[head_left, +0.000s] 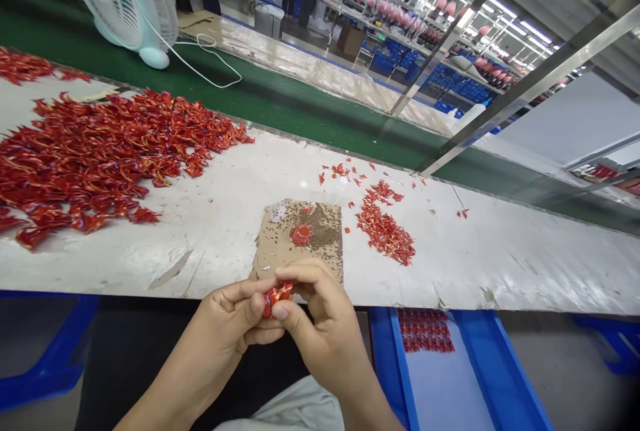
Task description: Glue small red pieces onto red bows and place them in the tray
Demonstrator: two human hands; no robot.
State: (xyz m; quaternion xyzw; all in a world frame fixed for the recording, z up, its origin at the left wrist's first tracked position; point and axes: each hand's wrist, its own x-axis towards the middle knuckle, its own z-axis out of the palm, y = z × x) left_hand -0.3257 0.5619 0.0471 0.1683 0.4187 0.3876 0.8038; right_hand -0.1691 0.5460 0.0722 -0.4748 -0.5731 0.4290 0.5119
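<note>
Both hands meet at the table's front edge, just below a stained cardboard piece [280, 251]. Between the fingertips of my left hand [235, 317] and my right hand [320, 317] is a small red piece [277, 297] with pointed, lighter tips; each hand pinches it from its own side. On the cardboard sits a small round red dish [301, 235]. A large heap of red pointed pieces [100, 151] covers the left of the table. To the right of the cardboard lies a smaller pile of tiny red pieces [386, 227].
A white and teal fan [120, 4] with a cable stands at the back left on a green surface [300, 111]. Below the table at right, a blue tray [480, 351] holds rows of red pieces [427, 331]. A metal post [450, 151] rises behind the table.
</note>
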